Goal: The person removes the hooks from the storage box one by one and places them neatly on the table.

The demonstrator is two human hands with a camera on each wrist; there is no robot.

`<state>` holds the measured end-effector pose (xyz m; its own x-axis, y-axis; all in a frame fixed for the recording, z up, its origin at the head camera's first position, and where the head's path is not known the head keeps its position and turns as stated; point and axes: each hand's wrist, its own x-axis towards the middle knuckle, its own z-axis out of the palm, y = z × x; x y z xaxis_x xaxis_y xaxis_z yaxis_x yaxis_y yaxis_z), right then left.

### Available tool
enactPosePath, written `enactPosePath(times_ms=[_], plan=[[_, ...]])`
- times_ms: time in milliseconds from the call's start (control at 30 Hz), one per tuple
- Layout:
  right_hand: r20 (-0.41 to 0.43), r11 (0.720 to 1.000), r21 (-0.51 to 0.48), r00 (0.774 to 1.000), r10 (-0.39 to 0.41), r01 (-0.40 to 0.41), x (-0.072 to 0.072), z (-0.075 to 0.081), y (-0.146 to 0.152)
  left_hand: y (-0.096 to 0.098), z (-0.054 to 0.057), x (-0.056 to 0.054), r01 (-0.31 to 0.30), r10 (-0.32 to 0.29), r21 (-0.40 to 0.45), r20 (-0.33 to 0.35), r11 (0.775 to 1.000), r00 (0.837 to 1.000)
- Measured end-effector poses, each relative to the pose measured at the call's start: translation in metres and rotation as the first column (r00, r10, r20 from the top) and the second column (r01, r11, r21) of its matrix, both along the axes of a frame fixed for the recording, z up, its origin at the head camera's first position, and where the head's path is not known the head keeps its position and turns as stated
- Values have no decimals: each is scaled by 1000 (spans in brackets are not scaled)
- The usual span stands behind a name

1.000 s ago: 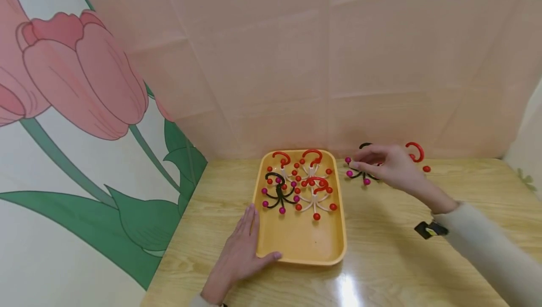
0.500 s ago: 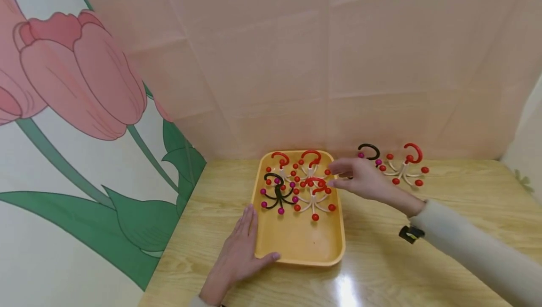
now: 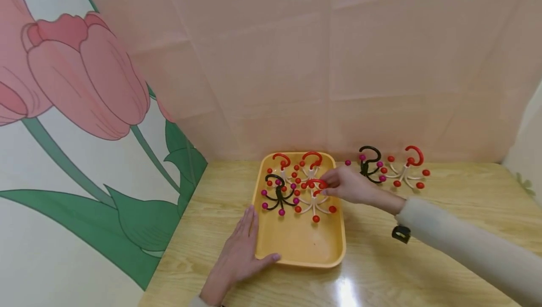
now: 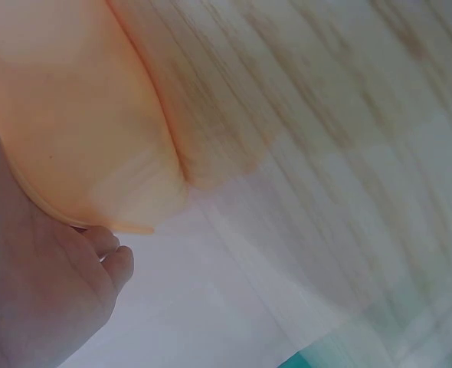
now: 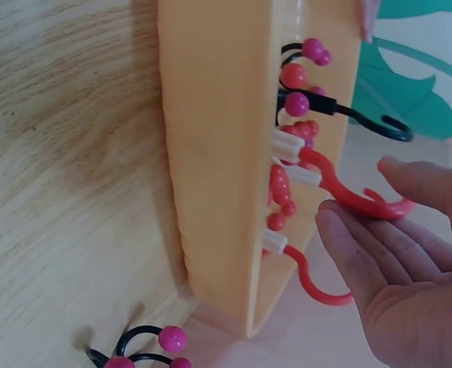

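Note:
A yellow tray (image 3: 301,250) holds spider-like pieces with ball-tipped legs and a curved hook on top. One is black with magenta balls (image 3: 279,193); three are white with red hooks and balls. My right hand (image 3: 351,185) is over the tray's right rim, at the nearest white piece (image 3: 314,201). In the right wrist view, its red hook (image 5: 356,198) runs between my spread thumb and fingers, with a gap beside the thumb. My left hand (image 3: 242,250) rests along the tray's left side, fingers straight, thumb at the near rim.
Right of the tray on the wooden table (image 3: 402,241) stand another black piece (image 3: 365,168) and another white-and-red piece (image 3: 405,171). Behind them hangs a pinkish cloth (image 3: 330,62). A wall with painted tulips (image 3: 84,72) borders the left side.
My right hand has moved left, from over the black piece outside the tray to the nearest red hook inside it. My left hand has stayed in place.

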<state>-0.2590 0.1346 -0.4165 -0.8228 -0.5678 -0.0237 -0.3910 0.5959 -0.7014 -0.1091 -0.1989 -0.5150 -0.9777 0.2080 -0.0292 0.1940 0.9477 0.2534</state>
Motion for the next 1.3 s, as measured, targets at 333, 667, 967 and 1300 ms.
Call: enactPosePath(times_ms=[333, 667, 967, 1300], plan=[[-57, 1000, -9, 998, 21, -22, -1, -11, -4, 0, 0, 0, 1, -1, -6, -12, 1000, 1000], [-78, 999, -47, 997, 11, -15, -2, -16, -2, 0, -1, -1, 1, -1, -12, -16, 1000, 1000], [-99, 997, -76, 995, -31, 23, -3, -23, 2, 1, -1, -1, -4, 4, -6, -9, 1000, 1000], [-79, 994, -99, 995, -61, 53, -2, -27, 1, 1, -1, -2, -4, 4, 0, -11, 1000, 1000]])
